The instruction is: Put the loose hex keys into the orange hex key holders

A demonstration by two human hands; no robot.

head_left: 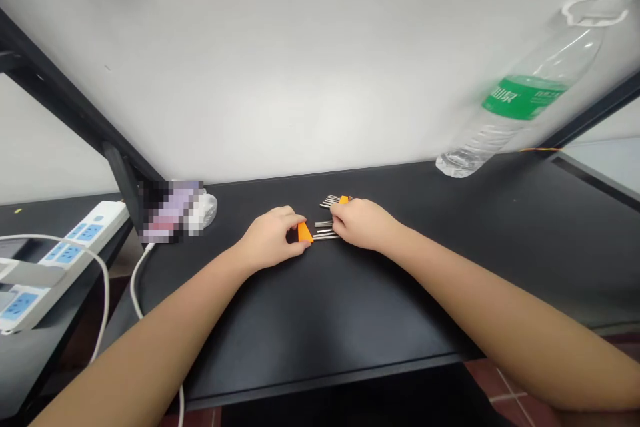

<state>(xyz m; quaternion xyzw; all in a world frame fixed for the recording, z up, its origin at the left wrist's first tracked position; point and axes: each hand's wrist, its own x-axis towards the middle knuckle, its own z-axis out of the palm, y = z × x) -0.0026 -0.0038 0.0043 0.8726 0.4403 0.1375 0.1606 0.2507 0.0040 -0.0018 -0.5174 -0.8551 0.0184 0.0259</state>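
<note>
Head camera: your left hand (273,237) pinches an orange wedge-shaped piece (305,232), which sits between thumb and fingertip, just above or on the black tabletop (320,327). Metal rods (324,237) run from beside that piece to beneath your right hand (363,223); whether its fingers are closed on them cannot be told. Just beyond your right fingertips lies a second orange piece (344,199), partly hidden, with a row of thin rods (330,201) alongside.
</note>
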